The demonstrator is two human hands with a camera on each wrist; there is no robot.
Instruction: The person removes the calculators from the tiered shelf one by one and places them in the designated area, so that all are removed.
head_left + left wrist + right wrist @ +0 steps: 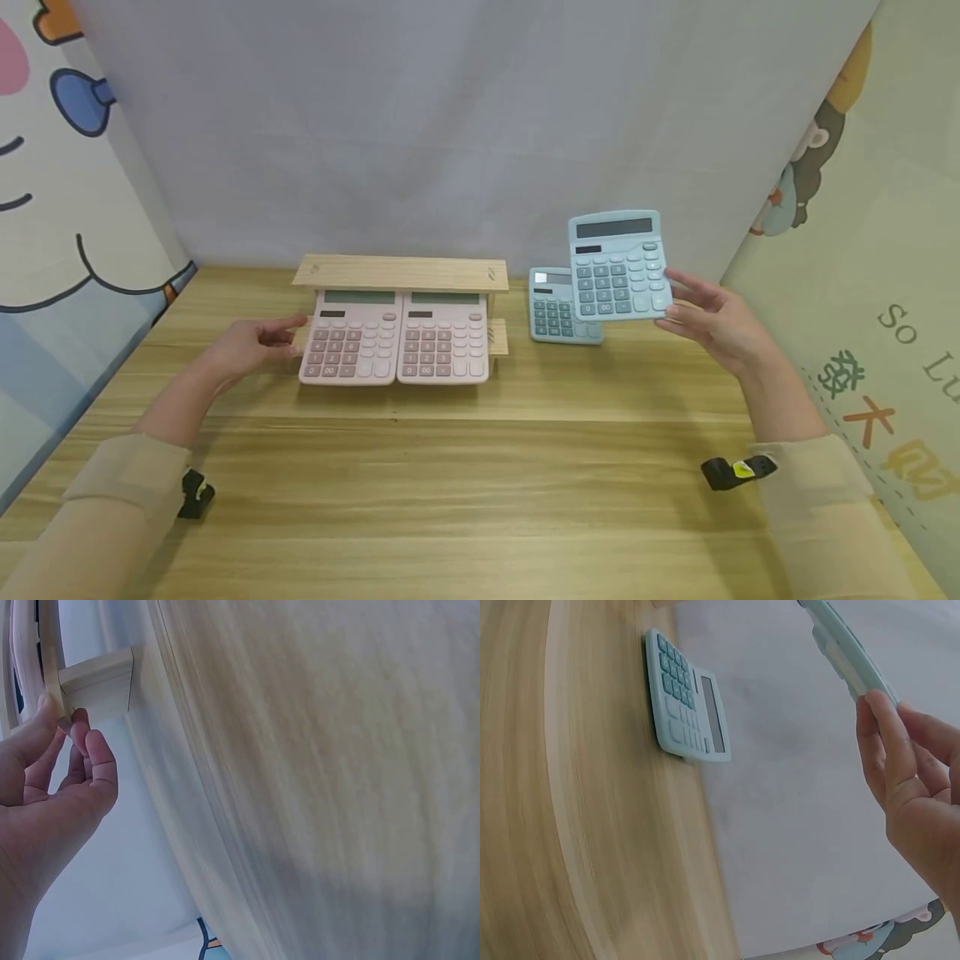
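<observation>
My right hand (pixel 720 321) pinches the right edge of a light blue calculator (pixel 621 265), lifted with its keys facing me. Behind and below it, a second blue calculator (pixel 553 317) sits on the table, partly covered in the head view. Toward the left, two pink calculators, a left one (pixel 348 337) and a right one (pixel 444 337), lean side by side on a small wooden rack (pixel 401 272); its top board overlaps their upper ends. At the rack's left end is my left hand (pixel 251 350); the left wrist view shows thumb and fingers pinching the board's edge (pixel 51 671).
The wood-grain table (pixel 450 500) runs back to a pale grey cloth (pixel 450 150). Cartoon-printed panels stand on either side, a left panel (pixel 45 167) and a right panel (pixel 862 275).
</observation>
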